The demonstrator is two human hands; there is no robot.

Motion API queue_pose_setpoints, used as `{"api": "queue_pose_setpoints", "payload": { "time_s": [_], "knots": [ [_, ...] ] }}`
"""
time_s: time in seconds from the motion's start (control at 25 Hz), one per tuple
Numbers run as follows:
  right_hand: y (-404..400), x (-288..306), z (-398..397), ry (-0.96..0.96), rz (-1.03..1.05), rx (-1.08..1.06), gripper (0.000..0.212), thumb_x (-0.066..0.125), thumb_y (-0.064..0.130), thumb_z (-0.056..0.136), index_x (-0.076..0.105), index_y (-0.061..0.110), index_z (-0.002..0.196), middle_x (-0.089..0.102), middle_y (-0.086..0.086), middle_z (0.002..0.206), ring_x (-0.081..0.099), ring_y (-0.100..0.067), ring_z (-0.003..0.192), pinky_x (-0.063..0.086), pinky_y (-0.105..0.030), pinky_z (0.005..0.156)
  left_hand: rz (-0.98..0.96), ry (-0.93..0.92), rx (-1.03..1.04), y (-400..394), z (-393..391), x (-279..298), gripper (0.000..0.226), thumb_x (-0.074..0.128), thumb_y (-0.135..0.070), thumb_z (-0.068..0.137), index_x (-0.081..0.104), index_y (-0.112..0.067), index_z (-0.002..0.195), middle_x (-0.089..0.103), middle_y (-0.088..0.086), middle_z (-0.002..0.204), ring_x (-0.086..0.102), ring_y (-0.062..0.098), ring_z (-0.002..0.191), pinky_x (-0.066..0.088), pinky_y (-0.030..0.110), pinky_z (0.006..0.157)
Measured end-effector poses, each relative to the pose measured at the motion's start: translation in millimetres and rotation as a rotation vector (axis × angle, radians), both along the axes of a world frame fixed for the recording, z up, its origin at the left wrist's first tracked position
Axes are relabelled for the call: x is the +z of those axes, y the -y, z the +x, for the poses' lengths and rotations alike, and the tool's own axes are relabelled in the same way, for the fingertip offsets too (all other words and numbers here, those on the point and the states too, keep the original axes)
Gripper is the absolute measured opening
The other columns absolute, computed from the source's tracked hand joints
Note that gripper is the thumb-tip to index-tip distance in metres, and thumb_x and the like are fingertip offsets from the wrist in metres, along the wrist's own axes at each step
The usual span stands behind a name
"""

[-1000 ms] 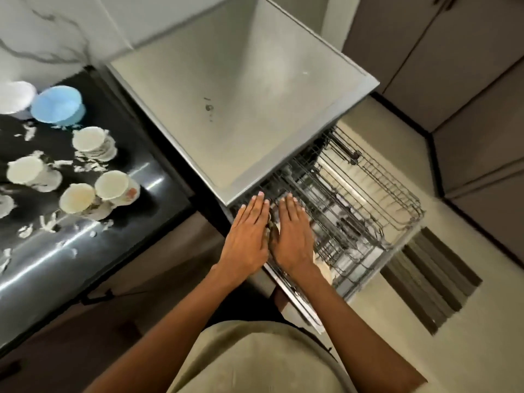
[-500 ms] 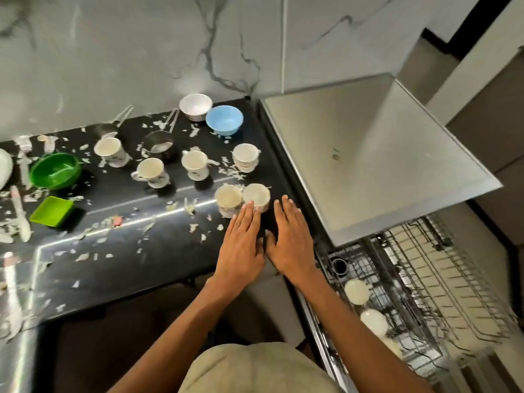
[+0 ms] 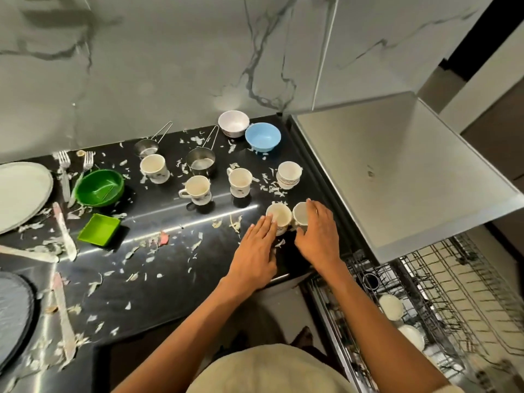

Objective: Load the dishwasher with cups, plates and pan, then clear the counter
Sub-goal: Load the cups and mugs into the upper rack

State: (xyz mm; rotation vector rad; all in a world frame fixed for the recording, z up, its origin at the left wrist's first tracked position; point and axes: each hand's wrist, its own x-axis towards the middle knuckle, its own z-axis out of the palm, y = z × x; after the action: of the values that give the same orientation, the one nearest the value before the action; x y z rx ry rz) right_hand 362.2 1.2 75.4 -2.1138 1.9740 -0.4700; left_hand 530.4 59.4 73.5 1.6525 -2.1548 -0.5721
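Head view. We see both hands over the black desk (image 3: 158,285), near its right edge. The left hand (image 3: 256,251) lies with its fingers (image 3: 265,226) straight, their tips touching the near wall of the left cup (image 3: 279,217). The right hand (image 3: 317,236) curves its fingers (image 3: 314,211) round the right cup (image 3: 300,215), which stands just beside the first. Four more cups (image 3: 240,181) stand farther back among pale scraps, near two steel pans (image 3: 200,163), a white bowl (image 3: 233,123) and a blue bowl (image 3: 262,137). At the left lie a grey plate (image 3: 21,191) and a green bowl (image 3: 99,187). At the lower right we see the dishwasher rack (image 3: 442,307), pulled out, holding two white dishes (image 3: 392,306).
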Motion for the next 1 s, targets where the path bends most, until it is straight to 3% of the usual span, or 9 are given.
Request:
{"api": "queue_pose_setpoints", "payload": {
  "time_s": [0.2,0.32,0.4,0.52,0.64,0.68,0.84,1.0],
  "knots": [
    [8.4,6.8,-10.9,0.020,0.080,-0.094,0.075,0.083,0.033,0.075,0.051,0.013,0.141,0.045,-0.006,0.122,0.046,-0.026,0.114,0.048,-0.038,0.098,-0.034,-0.071,0.001,-0.4,-0.2,-3.4,0.074,0.051,-0.014,0.092,0.017,-0.011,0.158,0.008,0.004,0.166,0.004,0.018,0.154,-0.001,0.026,0.123],
    [5.3,9.6,-18.7,0.269,0.128,-0.218,0.068,0.089,0.032,0.069,0.061,0.019,0.130,0.044,0.000,0.116,0.051,-0.022,0.110,0.047,-0.031,0.095,-0.068,-0.206,0.035,-4.4,-2.9,-0.5,0.071,0.055,-0.005,0.090,0.028,-0.012,0.156,0.022,0.003,0.163,0.017,0.016,0.152,0.008,0.021,0.121],
    [-2.0,10.4,-28.4,0.430,0.138,-0.309,0.065,0.092,0.030,0.067,0.065,0.022,0.126,0.051,0.001,0.117,0.056,-0.017,0.104,0.049,-0.030,0.093,-0.071,-0.292,0.031,-7.7,-9.4,3.1,0.068,0.059,-0.002,0.089,0.036,-0.014,0.153,0.033,0.001,0.159,0.029,0.014,0.147,0.019,0.021,0.119],
    [-21.6,14.5,-48.8,0.749,0.204,-0.389,0.053,0.092,0.022,0.066,0.071,0.024,0.115,0.066,0.003,0.112,0.067,-0.011,0.096,0.055,-0.027,0.087,-0.026,-0.368,-0.015,-9.0,-27.3,6.0,0.068,0.067,-0.004,0.088,0.042,-0.015,0.150,0.041,0.001,0.155,0.034,0.012,0.144,0.021,0.017,0.117],
    [-43.3,25.2,-68.6,1.063,0.287,-0.367,0.035,0.083,0.004,0.074,0.075,0.023,0.103,0.076,0.000,0.100,0.072,-0.018,0.096,0.057,-0.024,0.082,0.079,-0.488,0.001,-7.1,-51.6,6.0,0.071,0.077,-0.009,0.082,0.047,-0.013,0.146,0.049,0.003,0.149,0.041,0.008,0.137,0.036,0.027,0.115],
    [-50.7,28.8,-75.1,1.120,0.304,-0.355,0.033,0.079,-0.001,0.076,0.075,0.021,0.101,0.077,0.000,0.096,0.072,-0.019,0.095,0.057,-0.022,0.080,0.137,-0.545,0.026,-8.1,-60.3,6.8,0.072,0.080,-0.010,0.081,0.048,-0.013,0.145,0.052,0.002,0.146,0.045,0.008,0.134,0.042,0.029,0.110],
    [-74.0,25.9,-104.6,1.280,0.336,-0.365,0.028,0.072,-0.004,0.080,0.075,0.014,0.102,0.077,-0.009,0.099,0.072,-0.025,0.093,0.059,-0.032,0.085,0.262,-0.662,0.074,-12.6,-93.9,9.5,0.070,0.084,-0.010,0.076,0.055,-0.016,0.139,0.061,-0.004,0.132,0.057,0.005,0.119,0.049,0.013,0.095],
    [-96.6,23.3,-144.5,1.376,0.282,-0.456,0.027,0.069,-0.007,0.084,0.072,0.002,0.109,0.077,-0.009,0.093,0.072,-0.023,0.085,0.061,-0.029,0.073,0.267,-0.682,0.053,-19.0,-136.9,9.7,0.066,0.087,-0.010,0.072,0.059,-0.019,0.131,0.064,-0.005,0.123,0.062,0.007,0.112,0.054,0.019,0.089]
  ]
}}
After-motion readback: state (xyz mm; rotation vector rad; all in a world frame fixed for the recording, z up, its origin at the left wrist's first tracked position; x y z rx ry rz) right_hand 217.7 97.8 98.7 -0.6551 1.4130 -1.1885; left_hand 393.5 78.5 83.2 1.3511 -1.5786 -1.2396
